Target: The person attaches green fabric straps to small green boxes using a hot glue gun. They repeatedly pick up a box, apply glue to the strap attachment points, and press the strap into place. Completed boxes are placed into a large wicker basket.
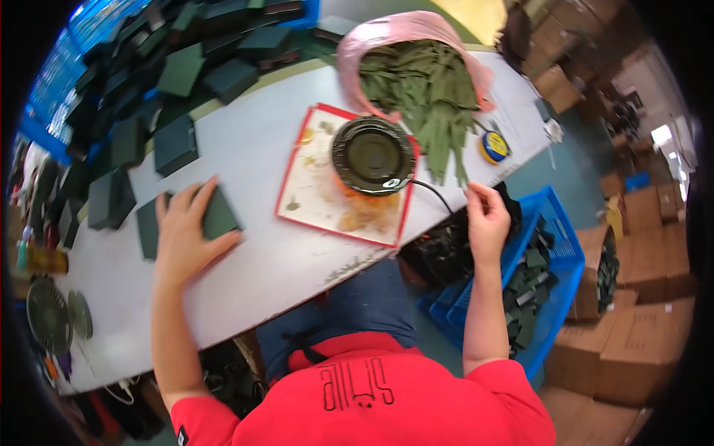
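Note:
My left hand [190,230] lies with fingers spread over dark green box pieces [221,214] on the white table; the hand hides whether they are one box or two. My right hand [487,219] is closed in a pinch at the table's right edge, at the lower end of a green fabric strip [460,165]. That strip hangs from a bundle of green strips [420,82] spilling out of a pink bag [352,56]. Between my hands, a round black dish [372,156] with dark liquid and a cord stands on a stained, red-edged white board [312,175].
Dark green boxes [181,70] are heaped at the far left by blue crates [48,111]. A blue and yellow round tin [493,146] stands near the right edge. Below right is a blue crate [569,260] of small green pieces. A small fan [50,316] sits far left; cartons [639,342] stack at right.

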{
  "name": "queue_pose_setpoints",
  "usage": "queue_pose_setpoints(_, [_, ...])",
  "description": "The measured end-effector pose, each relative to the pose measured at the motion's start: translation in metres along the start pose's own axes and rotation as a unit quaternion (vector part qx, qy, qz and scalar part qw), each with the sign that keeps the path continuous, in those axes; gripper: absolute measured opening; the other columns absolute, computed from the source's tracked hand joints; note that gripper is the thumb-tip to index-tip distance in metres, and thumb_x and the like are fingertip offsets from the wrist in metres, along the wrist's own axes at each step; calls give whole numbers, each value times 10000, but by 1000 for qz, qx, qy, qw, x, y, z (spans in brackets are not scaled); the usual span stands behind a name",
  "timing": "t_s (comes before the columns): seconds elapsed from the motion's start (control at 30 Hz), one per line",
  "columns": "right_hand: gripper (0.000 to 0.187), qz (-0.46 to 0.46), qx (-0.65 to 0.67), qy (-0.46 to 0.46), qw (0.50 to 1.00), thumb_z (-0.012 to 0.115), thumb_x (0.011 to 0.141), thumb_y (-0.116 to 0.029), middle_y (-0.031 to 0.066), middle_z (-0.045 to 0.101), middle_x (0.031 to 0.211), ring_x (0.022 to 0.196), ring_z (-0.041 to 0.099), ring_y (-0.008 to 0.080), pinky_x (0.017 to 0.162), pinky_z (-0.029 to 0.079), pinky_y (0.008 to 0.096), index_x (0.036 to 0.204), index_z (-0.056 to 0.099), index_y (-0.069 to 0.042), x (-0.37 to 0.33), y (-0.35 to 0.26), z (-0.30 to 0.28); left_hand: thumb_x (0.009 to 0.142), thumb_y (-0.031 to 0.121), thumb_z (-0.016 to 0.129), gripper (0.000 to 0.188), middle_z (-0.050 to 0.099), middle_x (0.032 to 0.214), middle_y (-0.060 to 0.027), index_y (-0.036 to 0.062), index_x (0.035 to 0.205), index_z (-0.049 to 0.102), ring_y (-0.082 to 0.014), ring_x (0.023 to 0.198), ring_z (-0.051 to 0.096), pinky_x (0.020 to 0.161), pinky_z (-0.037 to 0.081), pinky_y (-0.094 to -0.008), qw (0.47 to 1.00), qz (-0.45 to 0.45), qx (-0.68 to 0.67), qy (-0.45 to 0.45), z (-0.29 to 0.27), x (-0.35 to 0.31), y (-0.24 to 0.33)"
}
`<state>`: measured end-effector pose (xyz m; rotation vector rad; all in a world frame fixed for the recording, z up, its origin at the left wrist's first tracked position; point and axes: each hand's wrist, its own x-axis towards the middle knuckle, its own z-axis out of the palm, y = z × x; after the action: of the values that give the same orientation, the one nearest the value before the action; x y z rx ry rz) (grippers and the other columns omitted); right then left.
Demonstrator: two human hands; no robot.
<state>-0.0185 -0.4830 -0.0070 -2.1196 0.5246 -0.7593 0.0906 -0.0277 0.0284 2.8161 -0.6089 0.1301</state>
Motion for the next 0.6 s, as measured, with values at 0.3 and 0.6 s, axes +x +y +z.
queue_pose_setpoints(0.3, [106, -53, 36, -2, 998, 701, 908, -63, 46, 704, 834, 688, 589, 78, 655, 481, 233, 993, 704, 1, 6, -2, 3, 518, 212, 845, 1045, 510, 1377, -158, 49, 1457, 416, -365, 1348, 420, 1208, 118, -579, 996, 71, -29, -35, -17, -32, 15])
queue_pose_setpoints(0.6, [230, -240, 119, -45, 962, 840, 764, -103, 24, 643, 714, 622, 569, 141, 609, 442, 271, 819, 622, -57, -25, -43, 4, 689, 37, 703, 531, 576, 1327, -145, 50, 1215, 634, -399, 1337, 441, 1128, 274, -582, 983, 133, -113, -64, -46, -46, 56])
